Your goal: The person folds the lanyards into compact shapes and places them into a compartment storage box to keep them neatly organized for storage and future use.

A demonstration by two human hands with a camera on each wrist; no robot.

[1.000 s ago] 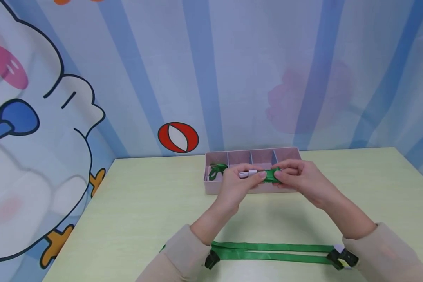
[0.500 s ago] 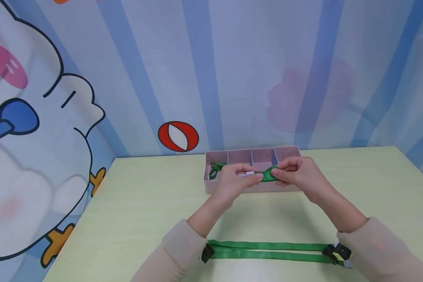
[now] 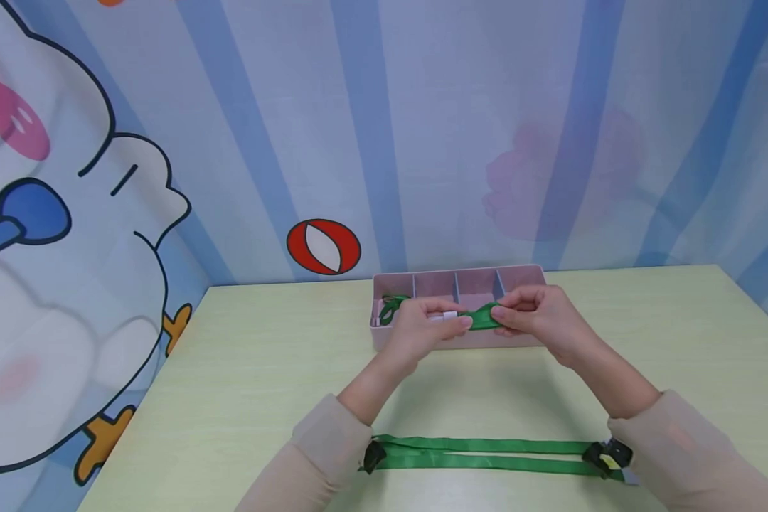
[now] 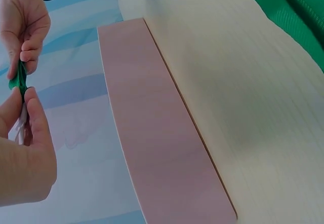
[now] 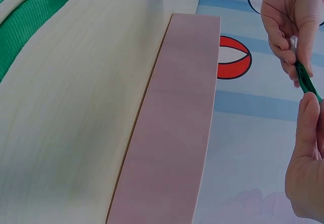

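Both hands hold a folded green lanyard (image 3: 483, 318) between them, raised in front of the box. My left hand (image 3: 416, 328) pinches its left end between thumb and fingers, where a white end piece (image 3: 449, 315) shows. With thumb and fingertips my right hand (image 3: 537, 316) grips the right end. In the left wrist view the folded green lanyard (image 4: 19, 78) appears edge-on between the two hands. Another green lanyard (image 3: 392, 307), looped up, lies in the leftmost compartment of the pink box (image 3: 461, 340).
The pink box has several compartments split by dividers (image 3: 456, 286). Near the front of the pale table (image 3: 249, 370) lie long green straps (image 3: 486, 464) with black pieces (image 3: 608, 455) at their ends, between the forearms. A printed backdrop (image 3: 422, 142) stands behind.
The hands have shifted slightly left with the lanyard. The folded green band now looks twisted between them, and less of its white end shows. The forearms have drawn slightly left.
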